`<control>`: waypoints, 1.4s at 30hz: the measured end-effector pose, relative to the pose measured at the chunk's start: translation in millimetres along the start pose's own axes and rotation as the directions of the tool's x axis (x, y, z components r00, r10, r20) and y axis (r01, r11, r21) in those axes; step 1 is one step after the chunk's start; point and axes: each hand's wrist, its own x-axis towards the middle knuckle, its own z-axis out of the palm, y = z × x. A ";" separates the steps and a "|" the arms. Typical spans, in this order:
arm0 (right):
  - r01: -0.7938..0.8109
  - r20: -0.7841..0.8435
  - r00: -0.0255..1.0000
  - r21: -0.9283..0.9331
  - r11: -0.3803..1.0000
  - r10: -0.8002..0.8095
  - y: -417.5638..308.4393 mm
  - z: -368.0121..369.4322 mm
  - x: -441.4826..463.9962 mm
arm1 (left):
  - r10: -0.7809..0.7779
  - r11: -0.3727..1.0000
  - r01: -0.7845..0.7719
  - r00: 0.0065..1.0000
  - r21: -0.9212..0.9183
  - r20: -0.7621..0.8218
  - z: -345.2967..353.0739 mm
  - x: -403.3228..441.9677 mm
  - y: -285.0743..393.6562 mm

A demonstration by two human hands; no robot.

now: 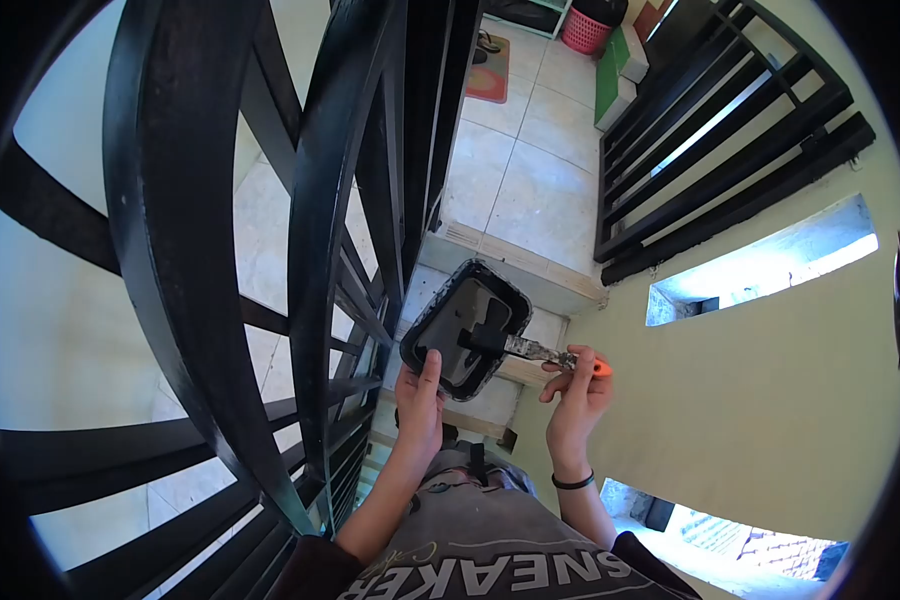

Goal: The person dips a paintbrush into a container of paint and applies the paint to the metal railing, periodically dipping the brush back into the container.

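My left hand [423, 397] grips the near left edge of a black paint tray [519, 298], its thumb over the rim. Dark, glossy paint [452, 345] lies inside the tray. In my right hand [578, 398] is a paintbrush [542, 351] with an orange handle end and a paint-spattered grip. The brush reaches leftward over the tray, and its dark bristles rest in or just above the paint; I cannot tell which. The fingers of my right hand pinch the handle near its end.
Black railing bars [325, 220] rise close on my left. Steps [530, 270] lead up to a tiled floor [530, 190] with a mat [490, 75] and a pink basket [585, 33]. A black gate [730, 140] stands at right, beside a pale wall [730, 400] with window openings.
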 end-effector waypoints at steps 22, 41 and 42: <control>0.001 0.216 0.976 0.105 0.994 -0.024 -34.4 37.0 50.0 | 0.023 0.999 -0.022 0.999 -0.031 0.044 -0.2 -11.6 17.9; -0.234 0.747 0.655 0.058 0.971 0.113 7.9 99.5 232.9 | 0.112 0.983 -0.143 0.964 -0.116 -0.240 56.4 75.9 -44.5; -0.254 0.772 0.625 0.061 0.965 0.116 11.6 103.4 239.2 | 0.124 0.983 -0.154 0.960 -0.101 -0.252 59.2 79.6 -48.2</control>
